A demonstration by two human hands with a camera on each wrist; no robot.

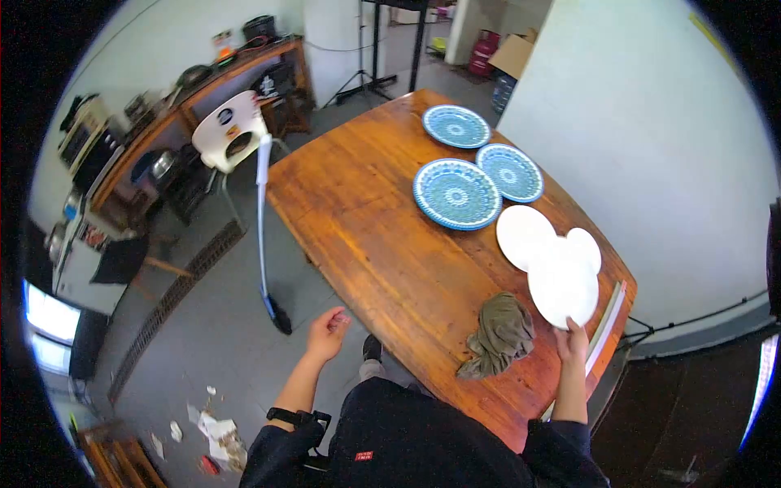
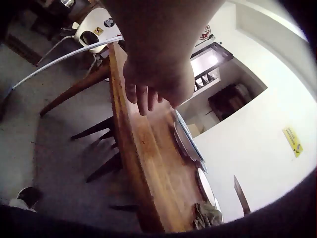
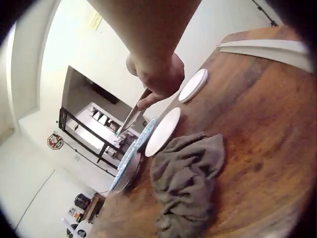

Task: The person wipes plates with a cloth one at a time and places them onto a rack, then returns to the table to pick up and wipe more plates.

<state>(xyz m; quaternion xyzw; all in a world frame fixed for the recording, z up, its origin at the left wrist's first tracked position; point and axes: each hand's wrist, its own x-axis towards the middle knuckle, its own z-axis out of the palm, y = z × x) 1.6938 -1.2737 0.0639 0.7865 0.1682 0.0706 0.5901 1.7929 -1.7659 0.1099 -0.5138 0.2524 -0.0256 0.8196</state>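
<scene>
My right hand [image 1: 572, 343] grips the near edge of a white plate [image 1: 563, 289]. In the right wrist view this held plate [image 3: 130, 121] shows nearly edge-on, raised over the table. Two other white plates lie on the wood beneath, one at left [image 1: 521, 232] and one at right [image 1: 587, 246], both partly covered by the held one in the head view. A crumpled olive-grey cloth [image 1: 500, 333] lies left of my right hand. Just off the table's left edge hangs my left hand [image 1: 327, 333], fingers loosely curled and holding nothing.
Three blue patterned plates [image 1: 457, 193] stand toward the far end of the wooden table [image 1: 350, 211]. White strips [image 1: 606, 329] lie along its right edge, near the wall. Left are a long-handled brush [image 1: 262, 220] and a white chair [image 1: 230, 126]; litter [image 1: 220, 435] dots the floor.
</scene>
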